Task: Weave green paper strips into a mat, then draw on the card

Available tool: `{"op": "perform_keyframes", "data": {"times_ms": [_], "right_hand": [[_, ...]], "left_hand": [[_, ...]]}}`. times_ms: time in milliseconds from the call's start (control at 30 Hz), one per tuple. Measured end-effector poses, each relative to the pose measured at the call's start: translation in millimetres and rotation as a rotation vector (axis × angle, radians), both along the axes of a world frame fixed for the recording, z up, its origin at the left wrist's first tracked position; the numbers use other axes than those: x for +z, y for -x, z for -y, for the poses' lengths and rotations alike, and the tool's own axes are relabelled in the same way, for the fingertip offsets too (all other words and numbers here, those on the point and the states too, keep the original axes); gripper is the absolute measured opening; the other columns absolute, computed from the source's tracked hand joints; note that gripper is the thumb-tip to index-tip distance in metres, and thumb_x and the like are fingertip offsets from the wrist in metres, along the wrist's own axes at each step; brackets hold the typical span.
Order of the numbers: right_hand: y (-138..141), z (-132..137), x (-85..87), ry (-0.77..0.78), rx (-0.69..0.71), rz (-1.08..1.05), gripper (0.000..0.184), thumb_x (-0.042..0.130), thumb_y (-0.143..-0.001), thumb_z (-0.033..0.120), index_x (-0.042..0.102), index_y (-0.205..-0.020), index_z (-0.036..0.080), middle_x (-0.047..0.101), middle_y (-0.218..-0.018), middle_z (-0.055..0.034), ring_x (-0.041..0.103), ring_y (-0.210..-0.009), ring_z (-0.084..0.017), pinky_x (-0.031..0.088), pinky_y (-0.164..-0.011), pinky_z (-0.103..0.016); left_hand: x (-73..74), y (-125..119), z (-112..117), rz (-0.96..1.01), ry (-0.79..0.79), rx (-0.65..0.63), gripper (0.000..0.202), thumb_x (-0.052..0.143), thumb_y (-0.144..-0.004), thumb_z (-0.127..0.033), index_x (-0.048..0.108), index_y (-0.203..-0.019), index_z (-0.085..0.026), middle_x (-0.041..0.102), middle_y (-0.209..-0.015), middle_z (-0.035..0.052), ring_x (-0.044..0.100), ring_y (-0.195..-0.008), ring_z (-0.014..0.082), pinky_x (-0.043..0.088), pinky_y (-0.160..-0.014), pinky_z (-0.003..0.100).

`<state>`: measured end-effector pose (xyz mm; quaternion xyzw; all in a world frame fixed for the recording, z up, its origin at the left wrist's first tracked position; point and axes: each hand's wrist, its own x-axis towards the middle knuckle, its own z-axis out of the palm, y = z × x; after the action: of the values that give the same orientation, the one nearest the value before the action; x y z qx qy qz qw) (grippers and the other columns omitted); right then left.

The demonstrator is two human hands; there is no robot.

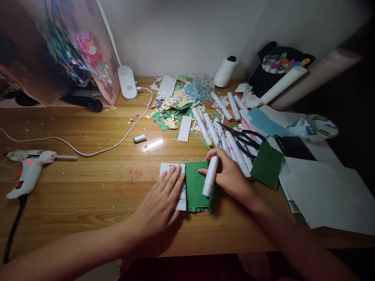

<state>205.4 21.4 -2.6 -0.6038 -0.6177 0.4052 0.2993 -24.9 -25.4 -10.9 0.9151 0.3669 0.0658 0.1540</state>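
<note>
My left hand (162, 197) lies flat with fingers stretched over a white card (182, 203) that bears black line drawings. Joined to or touching that card on its right is a green card (195, 185) with a notched lower edge. Above the green card, my right hand (230, 171) grips a white marker (211, 175) with a teal end pointing down toward me. The marker's upper tip is hard to make out near my fingers. A small white marker cap (139, 138) with a teal end rests on the table beyond my left hand.
Several white markers (202, 127) and black-handled scissors (246, 142) lie beyond my right hand. Paper scraps (172, 105) are heaped at the back. A glue gun (29, 169) with a lit red light sits far left. Right stand a tape roll (315, 127) and white paper (328, 191).
</note>
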Motion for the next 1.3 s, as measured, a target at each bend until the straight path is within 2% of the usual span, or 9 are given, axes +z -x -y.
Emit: {"op": "perform_keyframes", "data": {"times_ms": [100,300,533,600,767,1000,1300], "right_hand": [[1.0,0.6,0.0,0.014,-0.014,-0.034,0.034,0.073,-0.070,0.039,0.046,-0.085,0.023,0.048,-0.073,0.0051,0.048,-0.055,-0.011,0.039,-0.051,-0.023],[2.9,1.6,-1.0,0.032,-0.028,-0.050,0.034,0.073,-0.069,0.039,0.046,-0.084,0.023,0.045,-0.069,0.0061,0.045,-0.054,-0.011,0.037,-0.050,-0.023],[2.1,-0.6,-3.6,0.052,-0.025,-0.015,0.032,0.071,-0.069,0.036,0.045,-0.082,0.024,0.043,-0.062,0.0077,0.045,-0.053,-0.012,0.036,-0.050,-0.024],[1.7,-0.7,-3.2,0.050,-0.016,-0.015,0.032,0.071,-0.070,0.035,0.044,-0.082,0.024,0.043,-0.062,0.0080,0.046,-0.053,-0.012,0.036,-0.050,-0.023],[1.2,0.2,-1.3,0.059,-0.011,-0.012,0.031,0.071,-0.070,0.034,0.044,-0.082,0.024,0.043,-0.061,0.0083,0.047,-0.052,-0.012,0.035,-0.049,-0.022],[0.8,0.3,2.3,0.074,-0.008,-0.014,0.032,0.071,-0.069,0.034,0.044,-0.083,0.024,0.042,-0.062,0.0080,0.048,-0.053,-0.012,0.036,-0.048,-0.022],[-0.1,0.2,3.1,0.020,0.038,0.018,0.029,0.069,-0.073,0.035,0.047,-0.087,0.024,0.047,-0.067,0.0058,0.047,-0.054,-0.012,0.038,-0.051,-0.024]], "left_hand": [[-2.6,-2.0,-0.7,0.004,0.003,0.009,0.066,0.035,-0.094,-0.024,0.001,-0.149,-0.008,0.012,-0.155,0.0190,0.007,-0.143,0.0276,0.023,-0.114,0.046],[-7.5,-10.1,-2.6,-0.008,-0.025,0.020,0.065,0.036,-0.092,-0.017,0.006,-0.148,-0.006,0.014,-0.154,0.0203,0.006,-0.143,0.0278,0.023,-0.114,0.045],[-5.3,-9.7,-2.0,0.002,-0.029,-0.020,0.066,0.035,-0.092,-0.018,0.003,-0.148,-0.006,0.015,-0.154,0.0195,0.008,-0.143,0.0274,0.025,-0.113,0.046],[-4.0,-9.3,-1.8,0.008,-0.030,-0.020,0.066,0.036,-0.094,-0.023,0.004,-0.149,-0.006,0.014,-0.154,0.0191,0.009,-0.143,0.0276,0.023,-0.114,0.045],[-1.1,-9.3,-2.9,0.002,-0.018,-0.017,0.078,0.037,-0.095,-0.051,0.004,-0.149,-0.006,0.012,-0.154,0.0203,0.009,-0.142,0.0300,0.024,-0.113,0.046],[-0.5,-10.2,-2.2,0.001,0.002,0.029,0.065,0.032,-0.098,-0.031,-0.001,-0.149,-0.010,0.012,-0.155,0.0150,0.010,-0.143,0.0250,0.023,-0.114,0.043],[2.5,-12.3,-1.2,-0.007,-0.019,0.068,0.060,0.038,-0.095,-0.028,0.014,-0.147,-0.009,0.018,-0.154,0.0175,0.012,-0.142,0.0273,0.021,-0.114,0.047]]}}
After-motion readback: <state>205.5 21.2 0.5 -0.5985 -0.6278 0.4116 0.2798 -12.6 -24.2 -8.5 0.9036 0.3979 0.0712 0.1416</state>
